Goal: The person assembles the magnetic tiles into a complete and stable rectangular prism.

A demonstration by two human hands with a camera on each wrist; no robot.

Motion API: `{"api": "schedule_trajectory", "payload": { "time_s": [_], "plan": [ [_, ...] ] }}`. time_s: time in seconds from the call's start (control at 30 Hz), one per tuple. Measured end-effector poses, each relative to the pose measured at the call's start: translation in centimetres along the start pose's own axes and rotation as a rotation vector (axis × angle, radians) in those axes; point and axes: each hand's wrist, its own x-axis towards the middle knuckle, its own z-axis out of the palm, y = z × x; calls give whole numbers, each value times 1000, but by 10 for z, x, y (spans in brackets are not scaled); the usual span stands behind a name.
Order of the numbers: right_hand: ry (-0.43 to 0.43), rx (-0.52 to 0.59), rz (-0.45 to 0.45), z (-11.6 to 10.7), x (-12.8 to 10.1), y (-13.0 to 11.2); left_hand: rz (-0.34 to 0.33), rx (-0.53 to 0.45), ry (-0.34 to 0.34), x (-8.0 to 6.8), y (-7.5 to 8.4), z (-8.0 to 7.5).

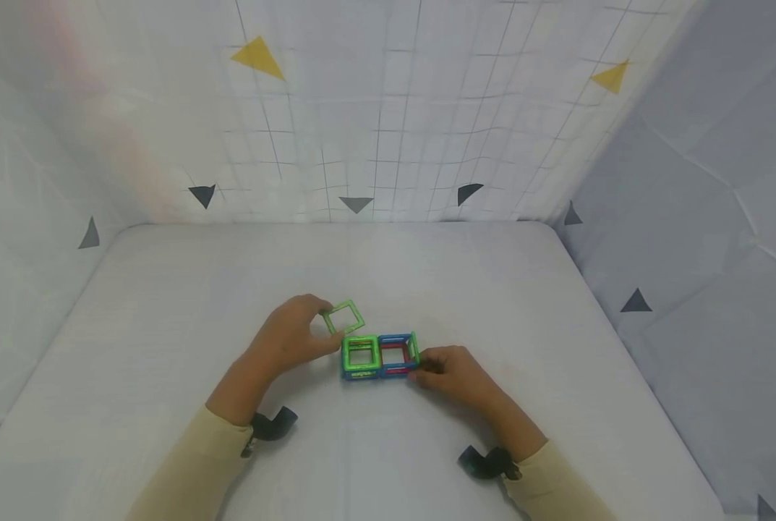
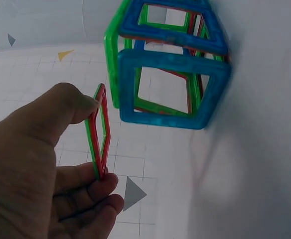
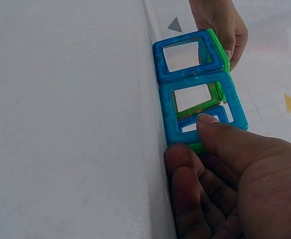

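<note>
A: White tabletop (image 1: 166,325), tiled backdrop (image 1: 388,108) with yellow and grey triangles. Two bare hands, cream sleeves. What's built so far?

B: Two cubes of magnetic frame tiles (image 1: 380,355) standing side by side and joined, middle of the table. The left one is green-topped, the right one blue with red showing inside. From the head view the right cube's top looks open; can't tell for the left one.

A: Left hand?

B: Left hand (image 1: 290,334) pinches a loose green square tile (image 1: 344,316) between thumb and fingers, just behind the left cube, held apart from it. The left wrist view shows it edge-on with a red tile (image 2: 104,130) stacked against it, so probably two tiles in that pinch.

A: Right hand?

B: Right hand (image 1: 455,375) steadies the right end of the cubes. Thumb presses on the end tile and the fingers are curled against the structure at table level, so it's holding on, not letting go.

A: Progress?

B: My read: past halfway. Walls of both cubes are up and connected. What seems left is placing the tiles in the left hand, likely as a top or a further side. Nothing else loose on the table that I can see.
</note>
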Motion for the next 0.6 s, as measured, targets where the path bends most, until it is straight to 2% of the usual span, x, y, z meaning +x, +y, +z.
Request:
{"api": "schedule_trajectory", "payload": {
  "time_s": [0.2, 0.4, 0.6],
  "plan": [
    [-1, -4, -2, 0, 0, 0, 31, 3, -7, -2, 7, 2],
    [-2, 2, -6, 0, 0, 0, 92, -4, 7, -6, 13, 3],
    [1, 6, -20, -1, -1, -1, 115, 0, -5, -9, 21, 1]
  ]
}}
